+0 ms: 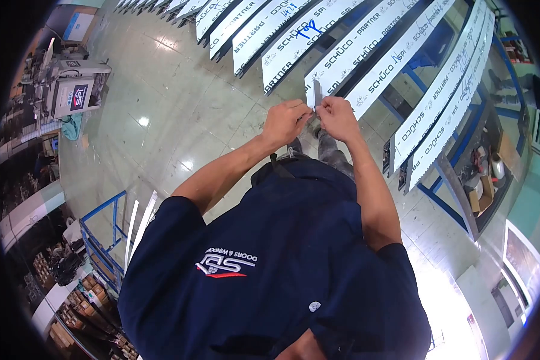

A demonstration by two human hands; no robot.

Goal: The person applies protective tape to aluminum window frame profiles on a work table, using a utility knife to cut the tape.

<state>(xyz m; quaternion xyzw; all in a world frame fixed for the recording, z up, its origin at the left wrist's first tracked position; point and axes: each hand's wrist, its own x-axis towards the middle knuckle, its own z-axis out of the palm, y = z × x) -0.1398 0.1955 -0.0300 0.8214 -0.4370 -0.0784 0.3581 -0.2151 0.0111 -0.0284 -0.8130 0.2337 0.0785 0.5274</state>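
Observation:
My left hand [285, 123] and my right hand [339, 119] meet at the near end of a long profile covered in white printed film [351, 51]. Both have thumb and fingers pinched together, tips nearly touching. A narrow grey piece [317, 91] stands up just beyond the fingertips, over the profile's end. Between the fingers shows a small pale bit, and I cannot tell what it is. My legs and shoes are partly visible below the hands.
More film-covered profiles [423, 126] lie side by side on blue racking [441, 204]. At right, a dark-edged shelf holds a cardboard box [483, 195]. A grey machine [75, 90] stands at left, with a blue frame [102, 240] and white strips [139, 231] nearer me.

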